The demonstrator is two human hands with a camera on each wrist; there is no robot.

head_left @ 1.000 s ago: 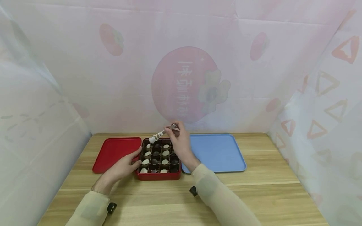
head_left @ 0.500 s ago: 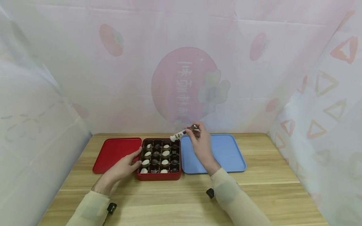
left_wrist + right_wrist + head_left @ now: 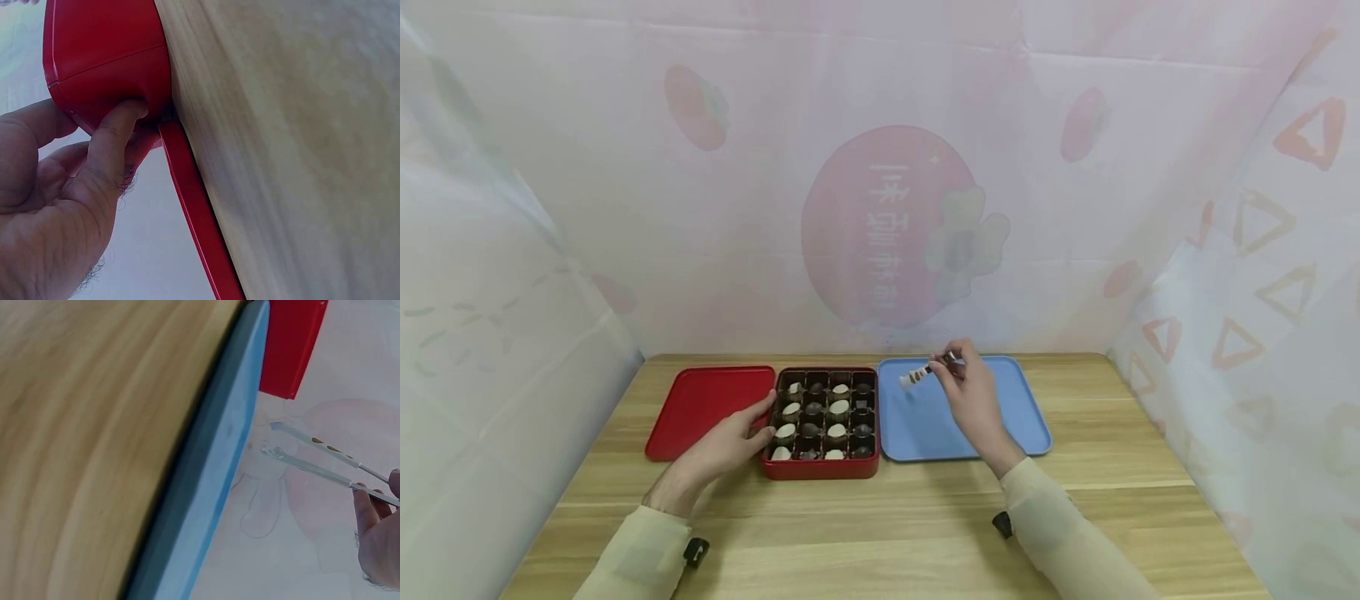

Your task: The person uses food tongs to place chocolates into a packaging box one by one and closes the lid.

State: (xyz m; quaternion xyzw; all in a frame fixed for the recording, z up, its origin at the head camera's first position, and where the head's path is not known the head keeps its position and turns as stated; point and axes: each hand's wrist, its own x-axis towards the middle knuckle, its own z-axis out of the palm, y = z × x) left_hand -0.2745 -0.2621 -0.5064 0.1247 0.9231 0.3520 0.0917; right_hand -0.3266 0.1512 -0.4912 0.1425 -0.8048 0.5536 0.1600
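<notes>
My right hand [image 3: 977,406] pinches a pair of tongs [image 3: 917,373] with white, gold-marked arms over the blue tray [image 3: 925,442]. In the right wrist view the tips of the tongs [image 3: 315,467] stand apart, with nothing between them. My left hand [image 3: 726,450] rests against the left side of a red box [image 3: 820,469], its thumb [image 3: 115,134] pressed to the wall low down and other fingers reaching the rim. Inside the box, white chocolates [image 3: 792,409] and dark chocolates [image 3: 812,430] sit in a dark divided insert.
A red lid [image 3: 707,400] lies left of the box, partly under my left forearm and hand in the head view. The blue tray adjoins the box's right side. All stand on a wooden table [image 3: 835,533] with printed cloth walls [image 3: 880,67] behind and at both sides.
My right hand has carried the tongs rightward from above the box's back left corner to over the blue tray. The left hand and the box have stayed put.
</notes>
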